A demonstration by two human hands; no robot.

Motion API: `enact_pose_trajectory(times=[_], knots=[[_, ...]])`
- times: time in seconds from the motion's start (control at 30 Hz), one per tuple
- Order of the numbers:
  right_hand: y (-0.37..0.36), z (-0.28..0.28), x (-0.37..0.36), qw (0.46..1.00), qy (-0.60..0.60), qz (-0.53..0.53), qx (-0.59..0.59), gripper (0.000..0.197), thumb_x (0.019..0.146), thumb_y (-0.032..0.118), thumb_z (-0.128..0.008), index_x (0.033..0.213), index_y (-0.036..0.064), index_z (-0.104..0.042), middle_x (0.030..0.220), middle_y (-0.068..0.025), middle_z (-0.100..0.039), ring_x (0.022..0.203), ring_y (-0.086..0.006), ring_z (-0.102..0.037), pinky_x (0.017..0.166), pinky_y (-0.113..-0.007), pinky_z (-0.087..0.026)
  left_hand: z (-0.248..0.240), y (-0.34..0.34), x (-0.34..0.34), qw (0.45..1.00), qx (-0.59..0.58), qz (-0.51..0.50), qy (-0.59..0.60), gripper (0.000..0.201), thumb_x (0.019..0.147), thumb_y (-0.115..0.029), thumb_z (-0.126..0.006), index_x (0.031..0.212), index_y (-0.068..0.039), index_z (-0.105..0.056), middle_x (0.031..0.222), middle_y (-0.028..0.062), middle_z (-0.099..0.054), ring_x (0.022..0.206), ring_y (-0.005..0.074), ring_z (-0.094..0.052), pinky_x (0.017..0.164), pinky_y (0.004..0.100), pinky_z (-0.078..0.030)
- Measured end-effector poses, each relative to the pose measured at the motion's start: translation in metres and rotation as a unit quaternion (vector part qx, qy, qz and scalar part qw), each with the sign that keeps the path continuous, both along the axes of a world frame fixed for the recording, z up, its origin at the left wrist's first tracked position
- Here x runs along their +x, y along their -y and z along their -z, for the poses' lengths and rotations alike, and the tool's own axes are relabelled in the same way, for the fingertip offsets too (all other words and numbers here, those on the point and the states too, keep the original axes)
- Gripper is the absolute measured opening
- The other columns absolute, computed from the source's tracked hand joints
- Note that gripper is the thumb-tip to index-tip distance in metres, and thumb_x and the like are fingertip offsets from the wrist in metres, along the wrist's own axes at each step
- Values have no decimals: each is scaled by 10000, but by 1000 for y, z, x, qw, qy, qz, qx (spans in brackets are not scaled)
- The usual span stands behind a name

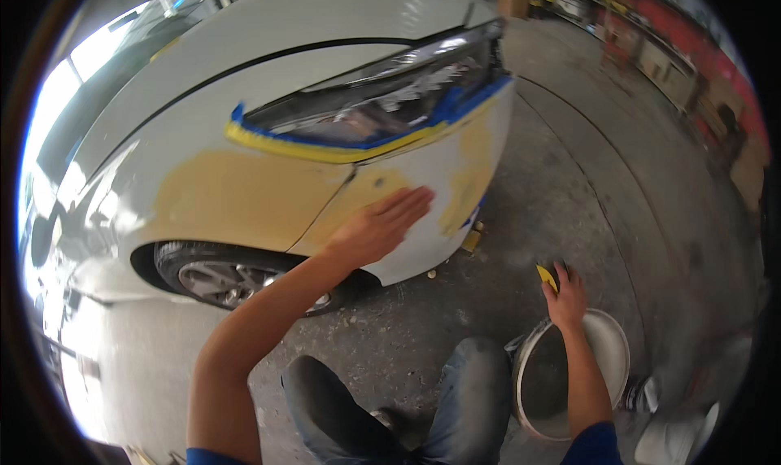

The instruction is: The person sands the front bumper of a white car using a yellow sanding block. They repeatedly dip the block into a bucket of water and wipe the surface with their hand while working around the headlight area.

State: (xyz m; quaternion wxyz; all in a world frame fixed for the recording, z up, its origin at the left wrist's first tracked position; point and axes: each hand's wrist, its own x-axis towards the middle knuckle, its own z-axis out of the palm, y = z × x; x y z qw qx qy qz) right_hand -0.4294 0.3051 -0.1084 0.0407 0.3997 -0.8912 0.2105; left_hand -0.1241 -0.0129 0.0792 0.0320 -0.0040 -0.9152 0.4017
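Remotely I view the left hand (pixel 389 221) open, fingers extended, at one car bumper (pixel 435 233); at right, the right hand (pixel 566 297) grips one yellow piece (pixel 547 277) near one bucket (pixel 612 347).

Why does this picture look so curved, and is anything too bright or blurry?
Head view: the wide fisheye lens bends straight edges and leaves a black rim; light at the far left burns out to white, with glare on the side of the car; the headlight looks smeared; the left hand and right hand look slightly soft.
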Motion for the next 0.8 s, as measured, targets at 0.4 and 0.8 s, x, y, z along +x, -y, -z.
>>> enact_pose_trajectory(times=[0.4,0.8], knots=[[141,-89,41,826,393,-56,-401,639,844,211,-841,1442,139,-630,1357,-164,-637,1205,-251,-637,1018,-353,-508,-202,30,45,993,63,-63,-78,756,788,-307,-797,1482,-166,-533,1682,124,-320,1581,295,-251,1300,561,-149],[233,-129,61,855,257,-67,-446,524,907,360,-765,1390,177,-674,1484,-279,-528,1229,-377,-585,1009,-440,-511,-199,49,28,987,114,-45,-99,953,685,-378,-874,1520,-146,-478,1667,165,-336,1561,376,-274,1284,591,-181]])
